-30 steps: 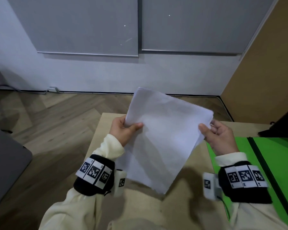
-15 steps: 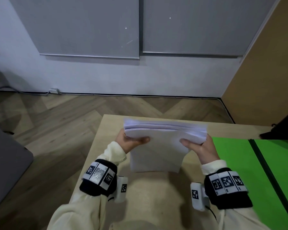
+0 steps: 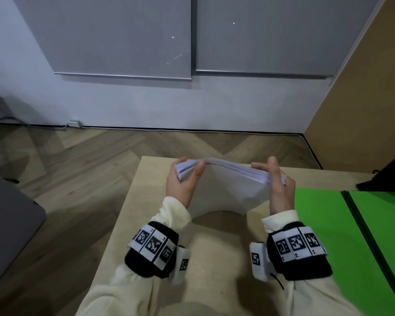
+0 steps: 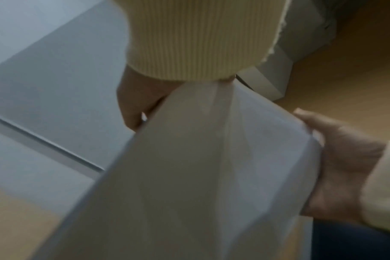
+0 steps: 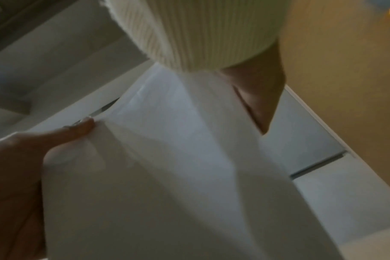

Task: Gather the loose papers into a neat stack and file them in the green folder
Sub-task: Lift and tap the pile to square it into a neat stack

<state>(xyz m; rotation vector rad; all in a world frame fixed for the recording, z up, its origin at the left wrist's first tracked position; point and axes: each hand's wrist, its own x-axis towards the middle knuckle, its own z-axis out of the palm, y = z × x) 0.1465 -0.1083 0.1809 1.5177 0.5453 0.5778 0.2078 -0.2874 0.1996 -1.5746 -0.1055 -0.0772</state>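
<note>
A stack of white papers (image 3: 228,185) stands on edge over the light wooden table (image 3: 217,249), its top edge facing me and bowed upward in the middle. My left hand (image 3: 185,176) grips the stack's left end, thumb on the near face. My right hand (image 3: 277,181) grips the right end. The open green folder (image 3: 324,226) lies flat on the table just right of my right hand, a black spine strip (image 3: 365,233) running down it. In the wrist views the papers (image 4: 211,176) (image 5: 167,176) fill the frame, with the opposite hand at one edge.
The table's left edge (image 3: 123,213) drops to a herringbone wood floor. A dark grey surface (image 3: 7,224) sits at the left. A black object (image 3: 388,176) stands at the table's far right corner. A brown panel (image 3: 363,99) and a white wall lie beyond.
The papers were held up tilted with the broad face toward me; both hands have turned them on edge and brought them down toward the table. The stack's top now bows upward.
</note>
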